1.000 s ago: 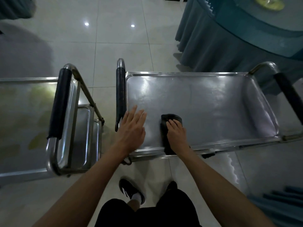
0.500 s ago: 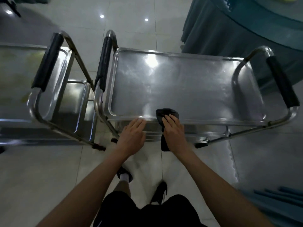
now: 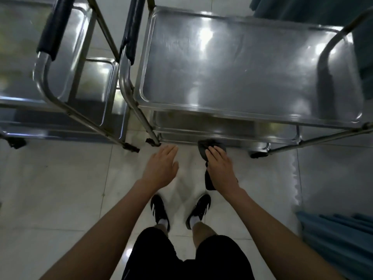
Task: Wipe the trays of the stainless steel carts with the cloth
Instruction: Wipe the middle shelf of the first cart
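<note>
A stainless steel cart stands in front of me, its shiny top tray (image 3: 242, 63) seen from above. Below it, the rims of lower trays (image 3: 222, 136) show at the near edge. My right hand (image 3: 221, 168) holds a dark cloth (image 3: 203, 150) in front of the lower tray's near rim, below the top tray; a tail of cloth hangs under the wrist. My left hand (image 3: 161, 166) hovers flat with fingers apart, holding nothing, just left of it. A second steel cart (image 3: 60, 77) stands to the left.
Black padded handles (image 3: 131, 31) rise between the two carts. Cart wheels (image 3: 257, 154) rest on the white tiled floor. Teal cloth drapes a table at top right (image 3: 363, 27) and lies at the lower right (image 3: 343, 239). My feet in black shoes (image 3: 159, 209) stand close to the cart.
Both hands have come off the top tray and dropped below its near edge to the level of the lower trays. The view has tilted further down.
</note>
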Motion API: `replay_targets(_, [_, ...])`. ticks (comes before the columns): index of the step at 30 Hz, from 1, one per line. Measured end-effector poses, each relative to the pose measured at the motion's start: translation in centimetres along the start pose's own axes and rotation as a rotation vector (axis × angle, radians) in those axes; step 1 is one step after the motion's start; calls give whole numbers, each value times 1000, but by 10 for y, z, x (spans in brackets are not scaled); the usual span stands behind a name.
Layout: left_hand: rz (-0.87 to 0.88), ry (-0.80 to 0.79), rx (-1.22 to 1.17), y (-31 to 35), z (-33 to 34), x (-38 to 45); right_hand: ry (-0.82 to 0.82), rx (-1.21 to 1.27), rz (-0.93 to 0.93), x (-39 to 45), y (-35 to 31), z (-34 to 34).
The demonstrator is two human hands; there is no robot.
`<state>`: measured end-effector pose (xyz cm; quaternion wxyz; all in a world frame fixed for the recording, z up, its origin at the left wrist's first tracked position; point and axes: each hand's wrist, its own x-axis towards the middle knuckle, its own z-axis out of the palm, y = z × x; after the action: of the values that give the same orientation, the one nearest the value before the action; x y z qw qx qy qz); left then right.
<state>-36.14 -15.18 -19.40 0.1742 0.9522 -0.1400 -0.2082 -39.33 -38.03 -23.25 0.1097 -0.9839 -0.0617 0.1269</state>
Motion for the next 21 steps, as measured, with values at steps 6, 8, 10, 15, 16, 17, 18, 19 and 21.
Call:
replay_targets(6, [-6, -48, -6, -54, 34, 27, 40, 36, 48, 41, -6, 51])
replay_targets(8, [-5, -71, -2, -72, 51, 42, 60, 63, 79, 63, -2, 76])
replay_targets(10, [7, -108, 14, -88, 70, 59, 72, 56, 99, 84, 5, 99])
replay_targets(15, [67, -108, 67, -112, 115, 106, 34, 0, 140, 126, 36, 146])
replay_targets(16, [75, -112, 88, -113, 122, 115, 69, 17, 137, 130, 42, 152])
replay_targets(17, [86, -105, 105, -115, 129, 124, 100, 39, 137, 134, 47, 158])
replay_targets(18, [103, -89, 110, -117, 135, 132, 122, 51, 132, 139, 54, 165])
replay_targets(19, [123, -72, 107, -117, 141, 140, 136, 50, 124, 146, 61, 170])
replay_targets(21, [156, -46, 118, -117, 153, 154, 166, 31, 118, 161, 75, 179])
